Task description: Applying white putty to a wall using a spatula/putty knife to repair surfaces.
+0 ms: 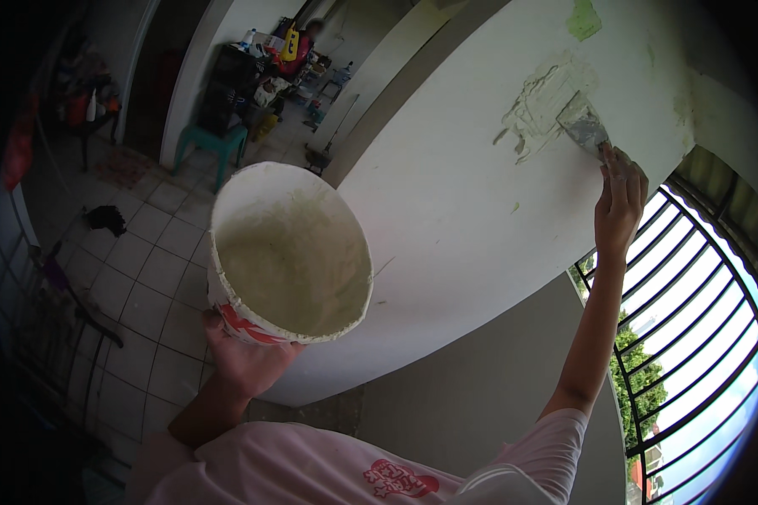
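Putty knife sits in the upper right of the frame, its metal blade pressed flat against the white wall at the lower edge of a rough grey-green filler patch. Its long axis runs on a slant from lower right to upper left, the blade end pointing up and left into the patch and the handle end dropping toward the right hand. That hand is raised on an outstretched arm, its fingers drawn together and wrapped on the handle, most of which they hide.

Lower in the frame, left of centre, the left hand cups a white bucket from beneath, fingers curled up against its base and the thumb on its side. Pale putty coats the bucket inside, and its open mouth tilts toward the camera. A curved window grille fills the lower right, and a tiled floor spreads at left.
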Demonstrator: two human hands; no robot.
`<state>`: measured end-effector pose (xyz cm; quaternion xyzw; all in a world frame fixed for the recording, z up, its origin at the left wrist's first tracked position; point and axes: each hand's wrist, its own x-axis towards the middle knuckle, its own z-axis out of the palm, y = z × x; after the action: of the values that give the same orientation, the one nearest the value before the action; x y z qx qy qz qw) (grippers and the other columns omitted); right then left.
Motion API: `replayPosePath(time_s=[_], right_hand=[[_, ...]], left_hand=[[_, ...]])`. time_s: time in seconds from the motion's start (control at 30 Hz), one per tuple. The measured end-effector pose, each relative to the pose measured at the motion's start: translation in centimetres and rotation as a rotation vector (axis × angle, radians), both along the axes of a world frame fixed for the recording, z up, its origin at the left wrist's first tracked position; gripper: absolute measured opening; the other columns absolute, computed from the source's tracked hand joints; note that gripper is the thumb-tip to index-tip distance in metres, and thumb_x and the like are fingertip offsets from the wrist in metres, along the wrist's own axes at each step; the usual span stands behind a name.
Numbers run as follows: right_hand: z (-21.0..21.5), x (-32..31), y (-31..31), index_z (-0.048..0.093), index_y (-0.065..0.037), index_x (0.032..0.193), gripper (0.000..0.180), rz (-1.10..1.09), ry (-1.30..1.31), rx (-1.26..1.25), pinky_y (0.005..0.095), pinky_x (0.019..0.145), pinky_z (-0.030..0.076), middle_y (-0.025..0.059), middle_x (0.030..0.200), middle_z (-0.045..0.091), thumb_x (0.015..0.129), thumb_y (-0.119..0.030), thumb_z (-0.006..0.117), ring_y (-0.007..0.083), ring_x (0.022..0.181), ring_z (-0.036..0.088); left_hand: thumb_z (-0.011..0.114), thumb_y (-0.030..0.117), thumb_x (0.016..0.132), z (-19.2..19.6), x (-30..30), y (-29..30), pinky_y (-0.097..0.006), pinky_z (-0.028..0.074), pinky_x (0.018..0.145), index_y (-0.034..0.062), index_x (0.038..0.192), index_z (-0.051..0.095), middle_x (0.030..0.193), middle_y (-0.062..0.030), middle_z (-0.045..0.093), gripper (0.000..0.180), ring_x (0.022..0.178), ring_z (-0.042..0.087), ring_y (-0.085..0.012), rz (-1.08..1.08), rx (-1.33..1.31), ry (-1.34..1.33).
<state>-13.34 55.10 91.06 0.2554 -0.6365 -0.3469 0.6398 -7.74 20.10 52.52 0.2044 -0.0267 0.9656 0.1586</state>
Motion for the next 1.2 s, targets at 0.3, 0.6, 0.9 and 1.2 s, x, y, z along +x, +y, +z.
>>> replayPosePath(time_s=[0.3,0.6,0.9,1.2], right_hand=[[1.2,-0.6,-4.1,0.070,-0.022,0.125,0.041,0.056,0.002,0.045,0.0401,0.096,0.053,0.0013,0.115,0.069,0.089,-0.002,0.069,0.0234,0.107,0.062],[0.2,1.2,-1.3,0.070,-0.021,0.126,0.042,-0.016,0.040,-0.034,0.0412,0.094,0.053,0.0037,0.113,0.069,0.089,-0.001,0.068,0.0245,0.106,0.062],[1.8,0.1,-4.6,0.071,-0.015,0.123,0.038,0.117,0.020,-0.049,0.0386,0.091,0.053,0.0062,0.111,0.070,0.089,0.001,0.068,0.0264,0.103,0.062],[0.2,0.5,-0.9,0.071,-0.014,0.122,0.035,0.043,0.058,-0.094,0.0413,0.095,0.053,0.0064,0.114,0.069,0.091,0.001,0.067,0.0273,0.108,0.062]], left_hand=[[0.060,0.065,0.075,0.5,0.3,-0.9,-0.050,0.016,0.122,0.0228,0.154,0.034,0.160,-0.0008,0.030,0.094,0.148,0.025,-0.0264,-0.020,-0.028,0.010],[0.058,0.065,0.079,0.8,1.0,-1.5,-0.054,0.017,0.121,0.0253,0.154,0.034,0.161,0.0008,0.029,0.089,0.149,0.026,-0.0267,-0.019,-0.094,0.021],[0.058,0.065,0.076,1.7,2.0,-0.9,-0.055,0.013,0.123,0.0249,0.155,0.033,0.161,-0.0010,0.028,0.092,0.150,0.024,-0.0271,-0.048,-0.138,-0.020],[0.058,0.063,0.076,1.3,2.1,-1.8,-0.056,0.014,0.122,0.0242,0.156,0.032,0.161,-0.0022,0.029,0.092,0.150,0.023,-0.0289,-0.025,-0.131,0.011]])
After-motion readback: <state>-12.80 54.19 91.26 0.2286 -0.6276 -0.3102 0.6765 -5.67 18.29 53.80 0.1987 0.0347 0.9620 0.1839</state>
